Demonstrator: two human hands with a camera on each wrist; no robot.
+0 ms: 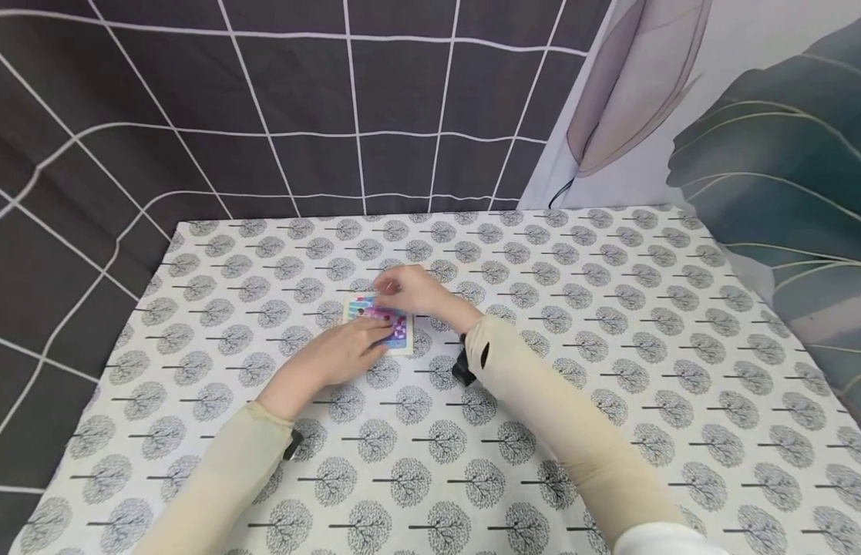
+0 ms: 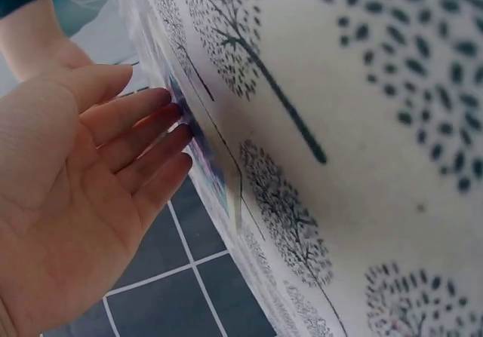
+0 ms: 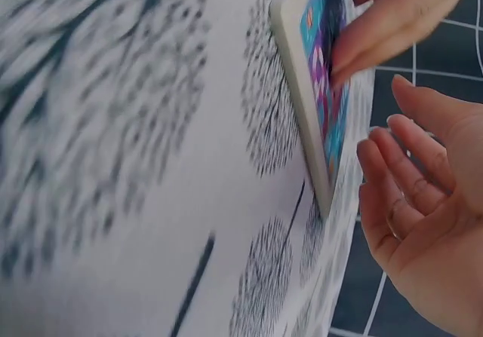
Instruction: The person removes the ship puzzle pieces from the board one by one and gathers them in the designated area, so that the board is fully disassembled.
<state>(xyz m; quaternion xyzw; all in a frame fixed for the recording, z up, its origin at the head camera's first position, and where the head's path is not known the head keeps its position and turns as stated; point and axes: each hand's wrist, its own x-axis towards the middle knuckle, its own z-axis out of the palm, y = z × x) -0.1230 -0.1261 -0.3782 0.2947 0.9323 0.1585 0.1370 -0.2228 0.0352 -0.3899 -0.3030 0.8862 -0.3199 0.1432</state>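
A small flat board (image 1: 400, 341) with a colourful blue, purple and pink picture and a pale rim lies on the patterned cloth. My left hand (image 1: 343, 351) reaches over it from the near left, its fingertips on the picture. Seen in the left wrist view, the fingers of this hand (image 2: 113, 156) are nearly straight and hold nothing. Over the board's far right edge is my right hand (image 1: 419, 293). In the right wrist view its fingers (image 3: 381, 190) bend loosely, apart from the thumb, with nothing visible between them. Both hands hide part of the picture.
A white cloth with a grey tree print (image 1: 416, 439) covers the table. A dark curtain with a white grid (image 1: 402, 92) hangs behind and to the left. At the right hangs a leaf-patterned curtain (image 1: 784, 169), with a thin black cord (image 1: 562, 193) by the table's back edge.
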